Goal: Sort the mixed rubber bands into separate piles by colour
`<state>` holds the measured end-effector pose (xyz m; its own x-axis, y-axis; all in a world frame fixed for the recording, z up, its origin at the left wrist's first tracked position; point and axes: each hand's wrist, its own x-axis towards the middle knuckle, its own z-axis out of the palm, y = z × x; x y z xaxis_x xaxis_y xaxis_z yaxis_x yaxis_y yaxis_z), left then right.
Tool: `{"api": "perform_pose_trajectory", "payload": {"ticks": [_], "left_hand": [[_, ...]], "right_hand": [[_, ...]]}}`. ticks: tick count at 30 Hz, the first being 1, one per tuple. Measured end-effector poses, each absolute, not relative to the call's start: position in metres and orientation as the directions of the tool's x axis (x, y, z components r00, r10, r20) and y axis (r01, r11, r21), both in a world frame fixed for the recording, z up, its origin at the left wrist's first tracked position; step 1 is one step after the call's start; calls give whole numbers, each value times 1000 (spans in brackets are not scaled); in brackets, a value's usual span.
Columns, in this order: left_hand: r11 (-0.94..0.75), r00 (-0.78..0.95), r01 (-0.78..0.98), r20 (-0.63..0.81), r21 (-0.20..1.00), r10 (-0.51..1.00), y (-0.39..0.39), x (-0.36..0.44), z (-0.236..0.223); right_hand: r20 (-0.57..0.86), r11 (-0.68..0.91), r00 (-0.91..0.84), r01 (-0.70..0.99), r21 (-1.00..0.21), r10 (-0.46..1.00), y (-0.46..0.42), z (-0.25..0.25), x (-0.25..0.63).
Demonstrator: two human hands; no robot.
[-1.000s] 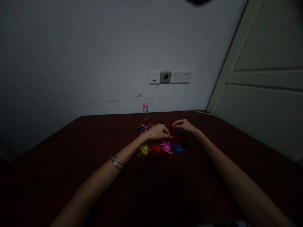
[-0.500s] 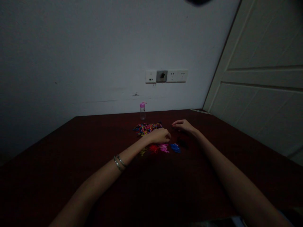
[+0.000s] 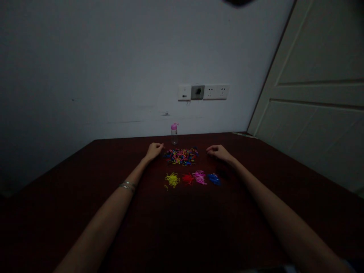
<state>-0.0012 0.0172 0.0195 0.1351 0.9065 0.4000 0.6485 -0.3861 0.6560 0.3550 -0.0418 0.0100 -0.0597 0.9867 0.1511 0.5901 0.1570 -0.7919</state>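
Behind the mixed bands stands a bottle, any lettering unreadable.

The table in front of me is deep reddish brown. The mixed heap is speckled pink, yellow, blue and orange, perhaps black too in this gloom. There's a yellow pile, a red pile, a pink pile, a blue pile. Pink bottle cap; silvery bracelets.
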Motion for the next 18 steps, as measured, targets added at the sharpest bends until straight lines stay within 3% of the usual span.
{"api": "perform_pose_trajectory", "payload": {"ticks": [6,13,18], "left_hand": [[-369,148,638,362,676,920,15,0,12],[-370,193,724,345,581,919,13,-2,8],[-364,214,804,343,470,915,7,0,11]], "right_hand": [[276,300,-158,735,-609,948,-28,9,336],[227,185,-92,884,-429,969,-14,16,313],[222,186,-120,932,-310,968,-9,17,304]]}}
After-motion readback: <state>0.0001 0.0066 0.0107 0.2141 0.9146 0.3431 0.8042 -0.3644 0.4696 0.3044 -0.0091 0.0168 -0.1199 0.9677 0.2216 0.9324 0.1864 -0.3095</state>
